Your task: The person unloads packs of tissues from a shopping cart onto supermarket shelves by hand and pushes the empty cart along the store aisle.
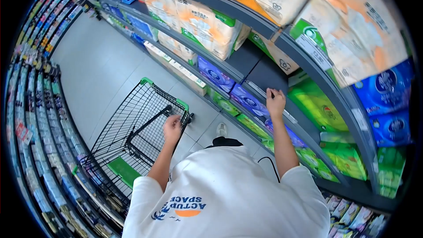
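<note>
My left hand [172, 128] is raised over the right side of a black wire shopping cart [132, 125] with green corner pieces. Its fingers are loosely bent and slightly blurred, with nothing visible in them. On the other side, my right hand [276, 100] hovers by a dark grey shelf [264, 77]; its fingers are curled but apart, and no object shows in them. Just below that hand lie purple tissue packs [249, 99]. Green tissue packs [319, 108] stand to its right, and cream-and-orange tissue packs [207, 26] stand farther along the shelving.
Large cream packs [357, 26] and blue packs [387, 86] sit on the upper shelf at right. Long product shelves [39, 150] line the left side. Between them runs a grey tiled aisle floor [92, 61]. My shoe [221, 129] is on the tiles beside the cart.
</note>
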The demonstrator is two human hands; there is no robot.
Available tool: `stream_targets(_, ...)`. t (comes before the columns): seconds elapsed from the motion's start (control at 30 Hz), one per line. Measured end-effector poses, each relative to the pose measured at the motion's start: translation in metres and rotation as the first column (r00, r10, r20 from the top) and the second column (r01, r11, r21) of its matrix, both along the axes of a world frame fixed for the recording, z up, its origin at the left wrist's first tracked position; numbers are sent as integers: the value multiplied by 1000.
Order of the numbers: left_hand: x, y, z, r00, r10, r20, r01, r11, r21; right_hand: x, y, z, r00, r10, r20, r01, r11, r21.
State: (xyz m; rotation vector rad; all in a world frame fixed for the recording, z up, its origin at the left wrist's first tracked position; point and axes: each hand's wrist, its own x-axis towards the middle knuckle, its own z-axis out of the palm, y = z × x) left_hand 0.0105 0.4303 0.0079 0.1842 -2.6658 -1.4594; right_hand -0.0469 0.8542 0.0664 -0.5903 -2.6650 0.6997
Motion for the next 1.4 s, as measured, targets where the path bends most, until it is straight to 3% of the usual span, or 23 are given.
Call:
stream_targets(0.03,20,-27,-17,997,65,29,-65,998,15,12,-9,4,999,-49,-20,52,987,149)
stream_targets(0.07,41,-49,-20,985,125,116,-125,992,-11,24,-15,-2,997,-69,-22,72,985,154)
stream_targets(0.13,84,-85,-26,954,218,205,-205,975,-84,47,-28,-18,953,29,-301,87,927,364)
stream_targets(0.23,150,-126,-44,958,241,158,-215,963,-163,90,-64,-25,950,119,-287,-10,935,354)
stream_targets(0.3,191,-146,-77,900,266,345,-254,964,-83,105,-86,-26,938,196,-287,-98,941,323)
stream_targets(0.33,209,-148,-83,902,261,344,-250,965,-76,106,-94,-24,937,194,-289,-93,940,329)
stream_targets(0.4,239,-142,-88,964,205,169,-165,961,-221,102,-105,-20,918,233,-321,-165,960,226)
stream_targets(0.47,241,-133,-71,989,122,83,-82,922,-378,85,-106,-8,918,219,-332,-146,962,229)
stream_targets(0.53,238,-131,-81,979,194,70,-152,908,-391,55,-92,1,911,182,-371,-123,977,176)
stream_targets(0.6,229,-126,-74,858,368,357,-278,919,-278,18,-73,10,906,175,-387,-98,973,210)
stream_targets(0.7,229,-112,-67,872,422,246,-305,863,-403,-35,-38,28,921,140,-364,-49,967,250)
stream_targets(0.77,227,-109,-71,905,401,140,-285,818,-499,-65,-14,41,977,75,-200,-12,954,299)
stream_targets(0.9,225,-103,-68,891,419,176,-294,825,-482,-114,27,54,993,-103,50,83,952,295)
stream_targets(1.0,226,-103,-74,869,459,186,-348,833,-430,-136,55,55,990,-54,133,-4,915,403)
stream_targets(1.03,223,-101,-69,861,476,178,-365,824,-433,-136,59,54,998,-21,54,-6,882,470)
stream_targets(1.17,215,-98,-62,830,497,254,-378,835,-399,-138,55,55,994,-17,111,-39,874,484)
stream_targets(1.23,211,-98,-64,787,528,319,-408,834,-373,-138,55,46,997,6,79,-31,945,326)
stream_targets(1.27,210,-97,-64,768,535,351,-421,836,-352,-136,57,36,996,12,91,-41,944,326)
stream_targets(1.33,208,-94,-64,792,528,307,-422,837,-348,-125,61,3,981,79,-175,-4,920,391)
stream_targets(1.37,206,-90,-60,788,529,313,-433,839,-328,-119,66,-15,952,77,-297,31,939,342)
stream_targets(1.4,204,-87,-56,785,533,315,-447,840,-307,-113,73,-33,953,86,-290,19,940,340)
